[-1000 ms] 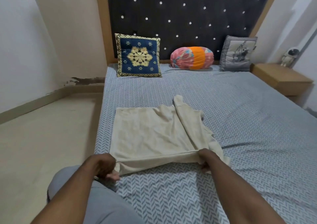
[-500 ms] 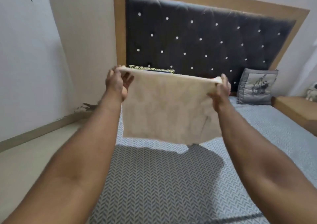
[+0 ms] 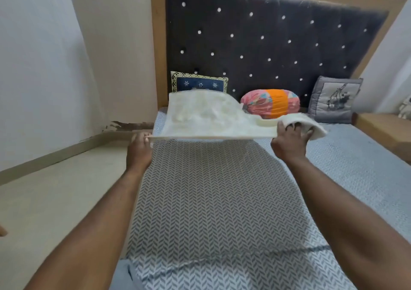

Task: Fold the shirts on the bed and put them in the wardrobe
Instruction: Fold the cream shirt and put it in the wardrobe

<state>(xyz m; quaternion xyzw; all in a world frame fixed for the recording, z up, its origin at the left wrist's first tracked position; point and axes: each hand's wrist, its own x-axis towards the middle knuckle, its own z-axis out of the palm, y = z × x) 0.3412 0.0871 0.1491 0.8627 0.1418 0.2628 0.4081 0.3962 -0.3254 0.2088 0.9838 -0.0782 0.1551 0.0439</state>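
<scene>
At mid-frame the cream shirt [image 3: 211, 120] hangs flat above the bed [image 3: 211, 200], near edge stretched between the hands: left hand [image 3: 139, 149] pinches one corner, right hand [image 3: 289, 140] curls round the other. Lower both evenly, edge taut, so it lands uncreased.

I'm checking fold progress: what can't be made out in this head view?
All in the head view:
- the shirt: sleeves and folds unclear, because it is motion-blurred and seen nearly edge-on.
- the blue cushion: lower part hidden behind the shirt.
- the small figure on the bedside table: cut off by the right edge and blurred.
- the wardrobe: outside the frame.
</scene>
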